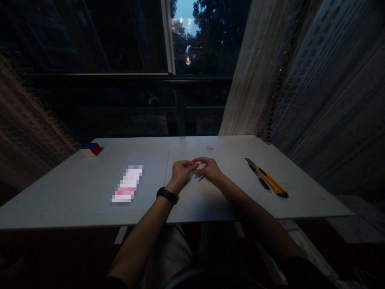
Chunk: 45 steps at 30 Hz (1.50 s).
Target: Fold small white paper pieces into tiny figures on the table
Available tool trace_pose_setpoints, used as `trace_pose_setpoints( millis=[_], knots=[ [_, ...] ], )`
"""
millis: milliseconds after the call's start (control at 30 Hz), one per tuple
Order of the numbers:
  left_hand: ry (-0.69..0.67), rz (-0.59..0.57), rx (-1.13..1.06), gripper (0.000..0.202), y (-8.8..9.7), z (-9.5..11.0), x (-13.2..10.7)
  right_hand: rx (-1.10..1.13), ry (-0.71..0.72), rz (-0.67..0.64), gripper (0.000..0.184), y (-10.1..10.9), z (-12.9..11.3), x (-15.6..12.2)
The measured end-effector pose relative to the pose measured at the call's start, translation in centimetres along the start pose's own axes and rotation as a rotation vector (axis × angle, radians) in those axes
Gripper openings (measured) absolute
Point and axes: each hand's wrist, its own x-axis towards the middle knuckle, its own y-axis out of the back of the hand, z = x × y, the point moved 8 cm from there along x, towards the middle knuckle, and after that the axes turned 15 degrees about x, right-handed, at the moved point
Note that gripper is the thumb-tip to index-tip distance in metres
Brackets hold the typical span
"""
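Observation:
Over the middle of the white table, my left hand (181,171) and my right hand (211,168) meet at the fingertips. Both are closed on a small piece of folded white paper (199,171), whose pointed lower corner sticks out between them. Fingers cover part of the paper, so its full shape is hidden. A black band (167,195) circles my left wrist.
White sheets (153,176) lie at left, with a pixelated bright rectangle (128,184) on top. A coloured cube (91,149) sits at the back left. At right lie a yellow utility knife (272,182) and a black pen-like object (262,180). Behind my hands is a small whitish object (210,147).

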Motion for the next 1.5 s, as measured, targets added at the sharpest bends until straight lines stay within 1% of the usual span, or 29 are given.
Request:
trace_pose_setpoints(
  millis=[133,267,367,433,500,600,700,900,967,1000,1133,1200,1300,1500],
  knots=[
    [0.009,-0.001,-0.001,0.026,0.1,0.1,-0.1,0.016,-0.022,0.024,0.045,0.0,0.2,0.0],
    [0.027,0.014,-0.035,0.027,0.3,-0.2,0.0,-0.045,-0.006,-0.014,0.043,-0.1,0.1,0.2],
    [0.050,0.010,-0.046,0.027,0.2,-0.3,0.0,0.000,-0.031,-0.027,0.042,-0.1,0.3,0.1],
    [0.065,-0.013,-0.067,0.027,0.1,-0.2,-0.2,0.051,-0.058,-0.024,0.044,0.1,0.4,0.1],
    [0.080,-0.061,-0.119,0.027,-0.3,0.1,-0.5,0.094,-0.083,-0.017,0.046,0.2,0.6,0.1],
    [0.086,-0.114,-0.186,0.030,-0.6,0.6,-0.8,0.137,-0.098,0.035,0.047,0.7,0.5,0.1],
    [0.095,-0.093,-0.204,0.031,-0.4,0.7,-0.8,0.153,-0.075,0.074,0.047,0.9,0.2,0.1],
    [0.131,-0.035,-0.228,0.033,0.1,0.4,-0.7,0.158,-0.136,-0.031,0.047,0.5,0.2,-0.1],
    [0.134,-0.029,-0.247,0.034,0.2,0.5,-0.7,0.198,-0.119,-0.030,0.041,0.8,-0.1,0.0],
    [0.136,-0.027,-0.253,0.035,0.2,0.5,-0.7,0.207,-0.100,-0.010,0.037,1.0,-0.2,0.1],
    [0.146,-0.030,-0.257,0.034,0.1,0.6,-0.7,0.135,-0.012,0.130,0.024,2.2,-0.7,0.3],
    [0.143,-0.037,-0.265,0.036,0.0,0.5,-0.7,0.094,0.021,0.153,0.023,2.3,-0.8,0.4],
    [0.130,-0.048,-0.273,0.038,-0.1,0.5,-0.7,0.069,0.051,0.154,0.024,2.3,-0.9,0.4],
    [0.100,-0.033,-0.228,0.032,0.1,0.7,-0.7,0.066,0.055,0.152,0.025,2.2,-1.1,0.2]
  ],
)
